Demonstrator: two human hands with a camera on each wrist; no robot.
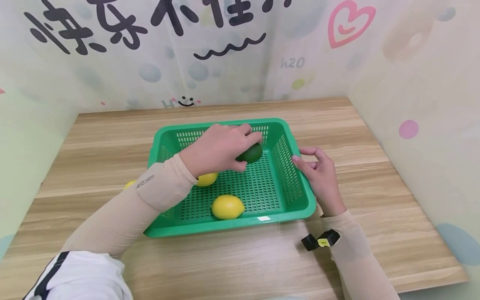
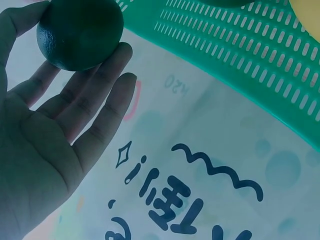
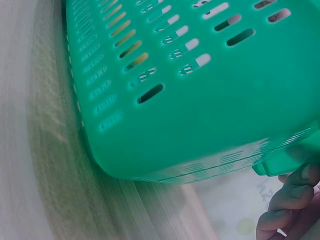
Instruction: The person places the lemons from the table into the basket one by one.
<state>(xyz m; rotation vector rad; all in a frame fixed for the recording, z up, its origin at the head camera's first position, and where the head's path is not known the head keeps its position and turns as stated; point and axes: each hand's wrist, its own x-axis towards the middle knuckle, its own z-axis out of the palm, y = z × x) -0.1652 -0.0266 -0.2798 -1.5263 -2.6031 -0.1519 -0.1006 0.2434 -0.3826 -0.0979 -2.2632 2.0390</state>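
- Dark green fruit [image 1: 250,153]: round, held above the far right part of the basket floor, near the far wall. In the left wrist view the fruit [image 2: 80,32] sits at the fingertips, clear of the palm.
- Left hand [image 1: 219,148]: reaches over the basket from the left side; fingers [image 2: 102,87] and thumb curled lightly around the fruit, holding it from above.
- Green basket [image 1: 300,189]: rectangular, slotted walls and floor, stands on the surface near its middle.
- Lemon [image 1: 227,207]: lies on the basket floor near the front wall, well apart from the green fruit.
- Second lemon [image 1: 207,179]: on the basket floor at the left, partly hidden under the left forearm.
- Third yellow fruit [image 1: 129,183]: lies on the surface just outside the left wall of the basket, mostly hidden by the sleeve.
- Right hand [image 1: 318,175]: rests beside the right rim of the basket; fingers loosely curled, fingertips touching the rim, holding nothing. In the right wrist view the fingers [image 3: 290,197] sit just under the rim's edge.
- Surface [image 1: 375,200]: pale wood grain, enclosed by printed backdrop panels.
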